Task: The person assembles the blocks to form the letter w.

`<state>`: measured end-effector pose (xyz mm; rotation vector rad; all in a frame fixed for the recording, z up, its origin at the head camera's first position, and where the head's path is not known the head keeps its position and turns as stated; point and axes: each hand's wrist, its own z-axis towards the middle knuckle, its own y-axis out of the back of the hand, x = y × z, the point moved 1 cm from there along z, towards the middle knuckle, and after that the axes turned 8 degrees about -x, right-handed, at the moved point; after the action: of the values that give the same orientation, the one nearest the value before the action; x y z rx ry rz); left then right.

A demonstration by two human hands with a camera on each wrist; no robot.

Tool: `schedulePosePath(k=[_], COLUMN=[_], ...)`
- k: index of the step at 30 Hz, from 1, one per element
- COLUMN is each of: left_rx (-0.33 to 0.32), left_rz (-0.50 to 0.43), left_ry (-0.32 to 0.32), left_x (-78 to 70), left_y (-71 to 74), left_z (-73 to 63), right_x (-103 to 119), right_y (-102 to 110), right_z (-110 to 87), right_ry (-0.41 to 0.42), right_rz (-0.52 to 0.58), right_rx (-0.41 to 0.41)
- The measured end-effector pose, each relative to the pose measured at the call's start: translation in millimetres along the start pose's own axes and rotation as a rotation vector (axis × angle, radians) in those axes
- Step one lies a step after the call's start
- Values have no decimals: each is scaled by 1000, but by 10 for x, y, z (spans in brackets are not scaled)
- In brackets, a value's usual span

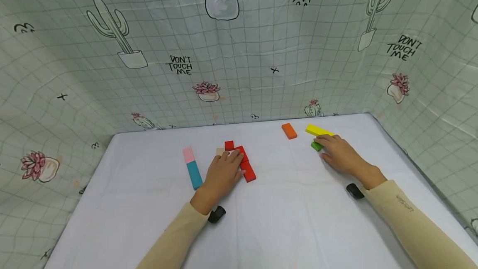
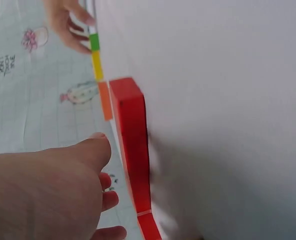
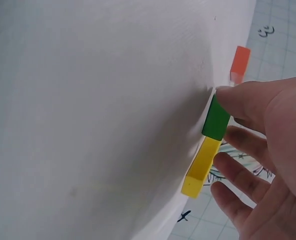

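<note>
My left hand lies over a small group of blocks, its fingers loosely bent. Near its fingertips are two red blocks set end to end, a small red block and a beige block, partly hidden. In the left wrist view, the thumb stands apart from the nearer red block. At the right, my right hand pinches a short green block between thumb and fingers, and the thumb touches its end in the right wrist view. A yellow block lies just beyond the green one.
Left of the red group, a pink block and a teal block lie end to end. An orange block lies near the back edge of the white table. A patterned cloth hangs behind and around the sides.
</note>
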<state>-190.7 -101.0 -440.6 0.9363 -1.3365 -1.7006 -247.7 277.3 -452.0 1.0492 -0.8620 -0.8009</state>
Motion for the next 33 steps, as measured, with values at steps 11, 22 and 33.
schedulePosePath(k=[11, 22, 33], left_rx=[34, 62, 64], left_rz=[99, 110, 141], left_ry=[29, 48, 51], left_x=[-125, -156, -172], left_y=[-100, -91, -74], left_z=[44, 66, 83], right_x=[44, 192, 838], right_y=[-10, -13, -91], right_z=[63, 42, 46], right_ry=[35, 53, 209], right_rz=[-19, 13, 39], right_rx=[-18, -19, -41])
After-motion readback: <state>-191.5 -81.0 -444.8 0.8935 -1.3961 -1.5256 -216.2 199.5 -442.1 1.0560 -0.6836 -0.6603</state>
